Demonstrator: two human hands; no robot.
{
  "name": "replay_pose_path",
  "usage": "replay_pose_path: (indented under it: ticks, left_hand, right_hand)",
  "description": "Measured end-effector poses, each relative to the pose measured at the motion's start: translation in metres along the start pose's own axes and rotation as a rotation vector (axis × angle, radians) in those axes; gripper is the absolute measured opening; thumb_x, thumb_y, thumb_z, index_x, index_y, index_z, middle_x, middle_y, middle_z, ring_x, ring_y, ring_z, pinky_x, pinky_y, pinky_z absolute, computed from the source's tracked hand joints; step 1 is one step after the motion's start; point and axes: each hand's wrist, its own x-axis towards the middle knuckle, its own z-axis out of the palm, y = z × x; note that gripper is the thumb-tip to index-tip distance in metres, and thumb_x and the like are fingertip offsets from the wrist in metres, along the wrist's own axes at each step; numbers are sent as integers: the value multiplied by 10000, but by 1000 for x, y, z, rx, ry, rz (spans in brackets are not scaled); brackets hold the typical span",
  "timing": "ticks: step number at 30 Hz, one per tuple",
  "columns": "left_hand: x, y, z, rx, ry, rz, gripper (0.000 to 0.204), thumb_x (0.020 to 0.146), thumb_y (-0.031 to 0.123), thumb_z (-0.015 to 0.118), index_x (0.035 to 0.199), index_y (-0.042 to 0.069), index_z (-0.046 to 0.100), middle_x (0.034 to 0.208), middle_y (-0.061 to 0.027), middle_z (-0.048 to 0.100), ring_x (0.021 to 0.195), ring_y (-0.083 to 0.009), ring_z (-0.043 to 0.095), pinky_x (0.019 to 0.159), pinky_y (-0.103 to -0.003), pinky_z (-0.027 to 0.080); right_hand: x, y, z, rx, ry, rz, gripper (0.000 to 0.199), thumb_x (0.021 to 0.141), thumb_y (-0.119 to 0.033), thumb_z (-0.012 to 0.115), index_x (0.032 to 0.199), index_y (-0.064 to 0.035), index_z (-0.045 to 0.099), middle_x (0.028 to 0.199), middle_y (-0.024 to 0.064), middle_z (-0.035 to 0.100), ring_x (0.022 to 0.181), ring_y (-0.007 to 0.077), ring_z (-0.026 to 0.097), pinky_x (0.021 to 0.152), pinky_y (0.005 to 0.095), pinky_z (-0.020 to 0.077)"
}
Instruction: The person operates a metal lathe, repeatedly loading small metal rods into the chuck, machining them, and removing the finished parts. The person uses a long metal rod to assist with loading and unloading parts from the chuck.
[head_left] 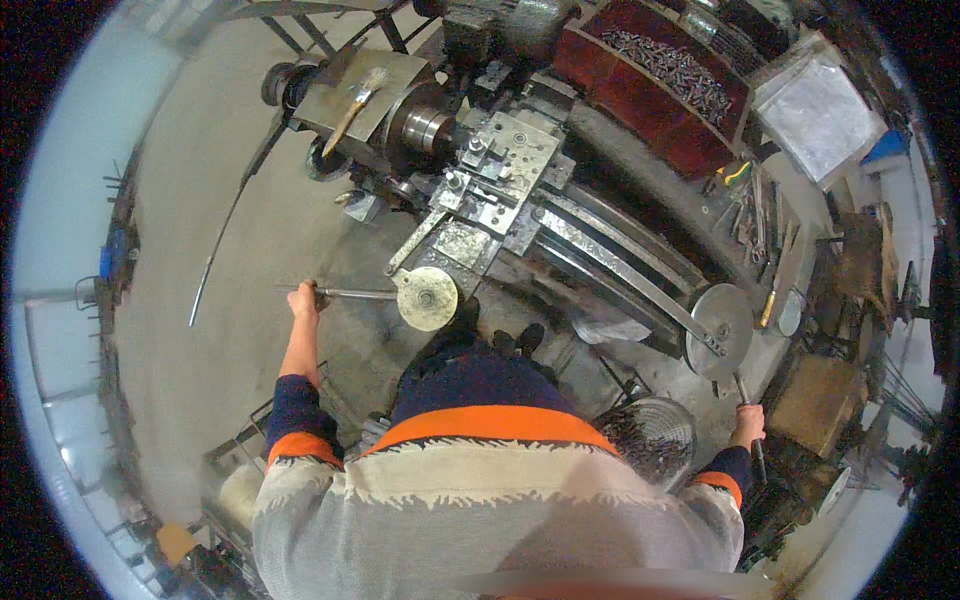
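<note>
Workshop concrete floor surrounds a metal lathe (520,190). Left hand (303,298) grips a long lever (350,293) beside a round handwheel (427,298); right hand (748,420) closes around a handle (742,390) below the larger wheel (722,328).

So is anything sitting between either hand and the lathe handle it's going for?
Nothing visible does. The left hand is already closed on the long lever handle running to the round handwheel. The right hand grips the crank handle below the tailstock handwheel.
</note>
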Motion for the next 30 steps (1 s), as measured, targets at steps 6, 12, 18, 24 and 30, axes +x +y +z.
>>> replay_pose_path:
  ticks: [6,12,18,24,30]
  left_hand:
    - [50,36,-76,838,-77,312,327,768,280,561,752,-47,571,622,-145,600,518,-218,595,466,-332,464]
    - [121,82,-26,727,-131,488,288,747,243,565,805,-37,601,630,-158,607,539,-234,600,546,-320,479]
    - [234,72,59,1388,-189,758,365,750,302,580,1000,42,530,944,-211,571,897,-317,558,754,-407,443]
    - [292,66,106,1480,-279,795,338,763,334,558,856,9,554,823,-192,603,790,-337,588,689,-434,462]
    - [319,-14,144,1070,-22,791,319,748,295,539,824,-14,558,799,-219,596,760,-371,586,696,-447,464]
  right_hand:
    - [-34,-33,32,30,352,73,488,672,-335,561,1084,-83,492,1172,76,487,1123,287,416,850,439,398]
    - [-135,-80,87,248,412,-115,610,623,-302,615,1154,-41,465,1098,171,526,934,333,536,802,389,434]
    - [-246,-136,90,204,20,-279,396,636,-292,595,876,23,610,870,250,586,853,362,564,755,391,452]
    - [-291,-179,74,342,-73,-119,296,649,-250,589,837,-29,647,893,223,597,881,342,570,771,370,448]
    - [-288,-205,64,454,102,-303,284,621,-214,575,832,-39,649,798,183,622,774,313,606,724,350,460]
